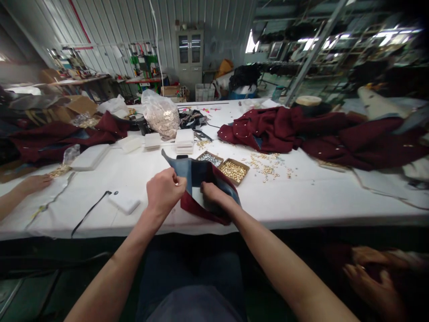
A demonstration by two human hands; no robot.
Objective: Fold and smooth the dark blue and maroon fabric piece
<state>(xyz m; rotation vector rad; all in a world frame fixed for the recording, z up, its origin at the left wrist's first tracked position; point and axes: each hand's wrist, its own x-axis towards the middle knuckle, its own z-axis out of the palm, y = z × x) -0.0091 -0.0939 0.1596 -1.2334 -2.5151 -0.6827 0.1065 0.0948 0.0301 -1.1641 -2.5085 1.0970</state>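
Observation:
A maroon fabric piece with a blue-grey lining [200, 211] stands curled open above the near part of the table, its inside facing up. My left hand [165, 190] is a closed fist at its left edge, gripping the fabric there. Inside the fold is my right hand [212, 193], fingers pinched together near the lining; whatever they hold is hidden. Just beyond the piece sit a small cardboard tray of gold studs [233, 171] and a tray of silver studs [209, 158].
Loose gold studs [268, 165] lie scattered to the right, before heaped maroon garments [264, 127]. A white phone [124, 202] with a black strap lies left. White block stacks [184, 141] and a filled plastic bag [161, 114] stand behind. Other people's hands show at far left [35, 184] and lower right [372, 273].

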